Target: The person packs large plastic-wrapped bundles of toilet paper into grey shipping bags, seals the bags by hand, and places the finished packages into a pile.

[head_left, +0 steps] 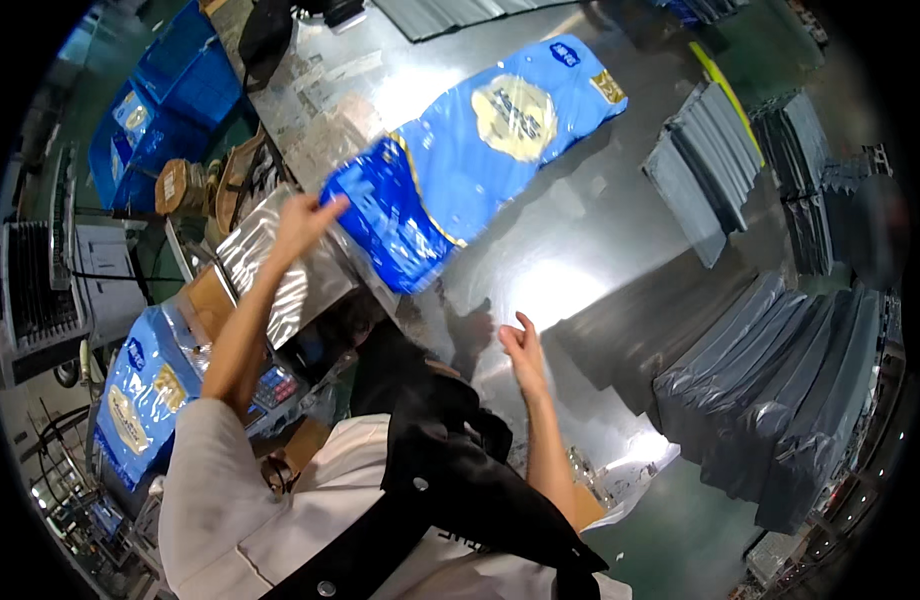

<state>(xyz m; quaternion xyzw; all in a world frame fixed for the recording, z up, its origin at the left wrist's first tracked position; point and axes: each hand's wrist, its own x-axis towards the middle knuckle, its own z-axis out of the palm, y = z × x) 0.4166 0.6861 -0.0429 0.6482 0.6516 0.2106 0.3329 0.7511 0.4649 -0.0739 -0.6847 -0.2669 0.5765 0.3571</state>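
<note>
A large light-blue plastic packaging bag [450, 160], with a cream patch and a dark-blue end, lies slantwise over the metal table [570, 230]. My left hand [308, 222] is closed on the near left corner of its dark-blue end, thumb and fingers pinched on the plastic. My right hand [523, 355] hovers over the table's near part, apart from the bag. Its fingers are partly spread, and nothing shows in them. Shiny clear plastic film [295, 265] lies beneath my left wrist.
Grey wrapped packs [770, 370] stand in a row at the right. Behind them sits a smaller grey pleated stack [705, 165]. A blue crate [170, 100] is at the far left. Another blue bag [145, 395] hangs low by my left arm, near a calculator-like keypad [272, 388].
</note>
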